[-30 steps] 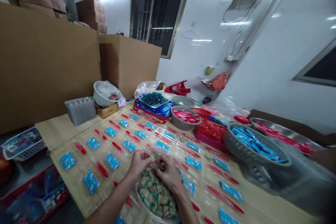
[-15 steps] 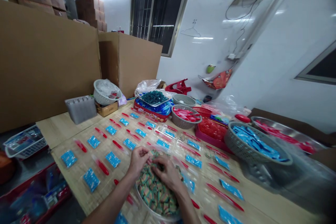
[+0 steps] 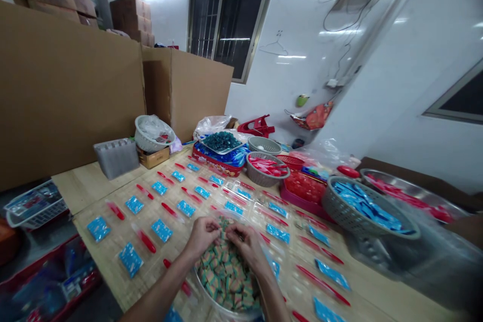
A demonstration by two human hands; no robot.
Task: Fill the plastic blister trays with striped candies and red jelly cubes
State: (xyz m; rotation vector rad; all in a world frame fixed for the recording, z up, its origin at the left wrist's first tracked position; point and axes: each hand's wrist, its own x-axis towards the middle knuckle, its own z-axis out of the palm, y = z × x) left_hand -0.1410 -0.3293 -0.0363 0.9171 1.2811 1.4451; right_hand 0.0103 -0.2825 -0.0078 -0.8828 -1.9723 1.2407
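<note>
Striped green-and-orange pieces (image 3: 228, 276) fill a round bowl (image 3: 206, 294) just beneath the fingers (image 3: 213, 226). The left hand (image 3: 202, 236) and right hand (image 3: 247, 246) hang over the heap, their fingers curled together and almost meeting, pinching something too hidden to make out. Left of the fingers, blue packets (image 3: 162, 230) and red sticks (image 3: 146, 241) lie in rows on the tabletop (image 3: 81, 196); ahead and right of them sits a grey basket (image 3: 339, 211) full of more packets.

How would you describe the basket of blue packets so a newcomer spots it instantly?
On the right side of the long wooden table sits a grey perforated plastic basket. It alone is heaped with blue sachets; the nearby basket and steel tray hold red pieces.
</note>
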